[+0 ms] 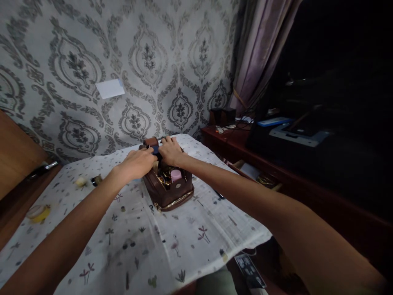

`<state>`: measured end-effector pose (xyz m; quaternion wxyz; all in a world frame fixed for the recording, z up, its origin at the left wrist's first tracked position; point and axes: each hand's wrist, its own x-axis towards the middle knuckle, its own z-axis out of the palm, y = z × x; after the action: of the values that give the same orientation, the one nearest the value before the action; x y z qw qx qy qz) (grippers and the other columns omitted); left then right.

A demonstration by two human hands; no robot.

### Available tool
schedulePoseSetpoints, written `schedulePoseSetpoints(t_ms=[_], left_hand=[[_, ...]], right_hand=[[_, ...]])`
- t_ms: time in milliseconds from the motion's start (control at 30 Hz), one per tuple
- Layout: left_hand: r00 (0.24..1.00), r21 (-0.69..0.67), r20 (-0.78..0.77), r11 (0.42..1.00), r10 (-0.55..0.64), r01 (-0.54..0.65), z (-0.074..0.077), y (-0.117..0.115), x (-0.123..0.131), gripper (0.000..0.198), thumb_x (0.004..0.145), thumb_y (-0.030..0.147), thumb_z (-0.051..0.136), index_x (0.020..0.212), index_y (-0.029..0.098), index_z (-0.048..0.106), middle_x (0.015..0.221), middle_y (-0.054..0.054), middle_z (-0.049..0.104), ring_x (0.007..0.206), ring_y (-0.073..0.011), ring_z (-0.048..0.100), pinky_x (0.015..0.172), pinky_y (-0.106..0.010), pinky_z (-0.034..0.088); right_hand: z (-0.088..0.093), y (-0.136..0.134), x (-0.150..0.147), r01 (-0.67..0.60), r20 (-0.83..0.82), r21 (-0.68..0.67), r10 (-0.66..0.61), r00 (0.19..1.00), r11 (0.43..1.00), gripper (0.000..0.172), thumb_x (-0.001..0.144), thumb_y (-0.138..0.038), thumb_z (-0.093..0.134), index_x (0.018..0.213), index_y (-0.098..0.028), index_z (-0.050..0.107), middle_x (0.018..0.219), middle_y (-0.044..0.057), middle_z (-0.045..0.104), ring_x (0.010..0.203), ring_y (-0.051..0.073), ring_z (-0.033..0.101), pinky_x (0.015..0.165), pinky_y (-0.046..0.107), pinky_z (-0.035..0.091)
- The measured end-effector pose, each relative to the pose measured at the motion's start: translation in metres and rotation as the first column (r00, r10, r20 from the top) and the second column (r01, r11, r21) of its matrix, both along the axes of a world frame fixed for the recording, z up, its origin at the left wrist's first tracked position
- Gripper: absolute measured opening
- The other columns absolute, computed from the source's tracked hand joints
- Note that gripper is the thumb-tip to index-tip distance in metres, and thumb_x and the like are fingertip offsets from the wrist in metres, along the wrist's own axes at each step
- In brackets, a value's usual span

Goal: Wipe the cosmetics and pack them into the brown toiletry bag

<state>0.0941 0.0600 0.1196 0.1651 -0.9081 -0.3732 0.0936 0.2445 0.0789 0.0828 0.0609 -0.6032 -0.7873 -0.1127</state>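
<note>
A brown leather cosmetic bag (172, 196) with a gold zipper stands unzipped on the cloth-covered table. Inside it show a pink round lid (176, 175) and several shiny gold-coloured items that blur together. My left hand (139, 162) is at the bag's far left rim, its fingers bent closed. Over the far part of the opening, my right hand (170, 151) has its fingers curled downward. A dark blue piece (155, 150) shows between the two hands; whether either one grips it I cannot tell. Both sets of fingertips are largely hidden.
On the white patterned cloth (132, 229) to the left lie a yellow-and-clear round container (39, 213), a small pale item (80, 181) and a dark small jar (96, 180). A dark red desk (221, 137) with an open drawer (250, 171) borders the right. Patterned wallpaper rises behind.
</note>
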Motion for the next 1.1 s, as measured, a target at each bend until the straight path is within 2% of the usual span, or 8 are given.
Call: schedulePoseSetpoints(t_ms=[267, 433, 667, 767, 867, 967, 1033, 1100], left_hand=[[0.997, -0.037, 0.081, 0.999, 0.008, -0.005, -0.003, 0.001, 0.000, 0.032, 0.091, 0.009, 0.045, 0.102, 0.023, 0.072, 0.116, -0.010, 0.063, 0.102, -0.0278, 0.064, 0.077, -0.035, 0.049], [0.993, -0.034, 0.115, 0.999, -0.017, 0.021, -0.005, 0.001, -0.001, 0.030, 0.090, 0.010, 0.045, 0.099, 0.020, 0.071, 0.115, -0.011, 0.064, 0.099, -0.0271, 0.065, 0.075, -0.034, 0.049], [0.997, -0.028, 0.076, 0.999, -0.020, 0.022, -0.006, 0.003, -0.003, 0.034, 0.093, 0.013, 0.041, 0.108, 0.022, 0.070, 0.122, -0.010, 0.064, 0.104, -0.0257, 0.065, 0.074, -0.032, 0.049], [0.984, -0.042, 0.178, 0.999, 0.000, 0.008, -0.009, 0.005, -0.005, 0.034, 0.095, 0.018, 0.042, 0.114, 0.024, 0.069, 0.130, -0.009, 0.063, 0.111, -0.0269, 0.064, 0.081, -0.033, 0.051], [0.905, -0.021, 0.426, 1.000, -0.009, 0.020, -0.017, 0.003, -0.014, 0.036, 0.098, 0.024, 0.040, 0.124, 0.024, 0.064, 0.142, -0.008, 0.057, 0.122, -0.0262, 0.059, 0.092, -0.034, 0.051], [0.737, 0.049, 0.674, 0.998, -0.051, 0.024, -0.030, -0.002, -0.033, 0.037, 0.101, 0.026, 0.035, 0.130, 0.022, 0.057, 0.136, -0.009, 0.059, 0.127, -0.0219, 0.056, 0.104, -0.033, 0.046], [0.662, 0.054, 0.749, 0.998, -0.026, -0.023, -0.045, -0.007, -0.051, 0.035, 0.101, 0.026, 0.034, 0.128, 0.021, 0.057, 0.127, -0.009, 0.062, 0.123, -0.0203, 0.057, 0.105, -0.033, 0.045], [0.650, 0.013, 0.758, 0.995, 0.051, -0.094, -0.063, -0.012, -0.074, 0.033, 0.100, 0.025, 0.036, 0.124, 0.021, 0.058, 0.122, -0.009, 0.063, 0.118, -0.0202, 0.059, 0.102, -0.033, 0.047]], right_hand=[[0.008, -0.012, 0.009, -0.081, 0.055, 0.039, 0.079, 0.995, 0.996, 0.032, 0.086, -0.025, 0.063, 0.112, -0.009, 0.072, 0.126, 0.022, 0.062, 0.122, 0.034, 0.048, 0.101, 0.044, 0.038], [-0.007, -0.009, 0.013, -0.213, 0.184, 0.033, 0.204, 0.962, 0.976, 0.030, 0.089, -0.017, 0.054, 0.111, -0.012, 0.074, 0.136, 0.019, 0.060, 0.137, 0.037, 0.040, 0.115, 0.057, 0.025], [-0.016, -0.003, 0.017, -0.237, 0.281, 0.028, 0.220, 0.934, 0.971, 0.032, 0.089, -0.017, 0.053, 0.112, -0.017, 0.075, 0.147, 0.017, 0.054, 0.147, 0.038, 0.032, 0.116, 0.062, 0.022], [-0.010, -0.004, 0.017, -0.257, 0.221, 0.020, 0.247, 0.944, 0.966, 0.035, 0.089, -0.016, 0.054, 0.118, -0.012, 0.072, 0.148, 0.019, 0.051, 0.147, 0.038, 0.030, 0.117, 0.061, 0.021], [-0.001, -0.007, 0.018, -0.240, 0.102, 0.016, 0.238, 0.966, 0.971, 0.035, 0.090, -0.017, 0.053, 0.119, -0.010, 0.071, 0.146, 0.020, 0.053, 0.144, 0.035, 0.034, 0.116, 0.053, 0.027], [0.007, -0.013, 0.021, -0.161, -0.053, 0.054, 0.164, 0.985, 0.985, 0.028, 0.091, -0.016, 0.050, 0.102, -0.011, 0.076, 0.128, 0.019, 0.065, 0.128, 0.030, 0.050, 0.108, 0.043, 0.037], [0.011, -0.021, 0.022, -0.113, -0.183, 0.125, 0.135, 0.974, 0.986, 0.028, 0.092, -0.016, 0.049, 0.094, -0.012, 0.077, 0.116, 0.018, 0.070, 0.116, 0.029, 0.057, 0.102, 0.041, 0.042], [0.011, -0.032, 0.019, -0.094, -0.304, 0.262, 0.175, 0.936, 0.960, 0.028, 0.093, -0.018, 0.049, 0.091, -0.012, 0.077, 0.114, 0.017, 0.070, 0.114, 0.031, 0.058, 0.100, 0.043, 0.043]])
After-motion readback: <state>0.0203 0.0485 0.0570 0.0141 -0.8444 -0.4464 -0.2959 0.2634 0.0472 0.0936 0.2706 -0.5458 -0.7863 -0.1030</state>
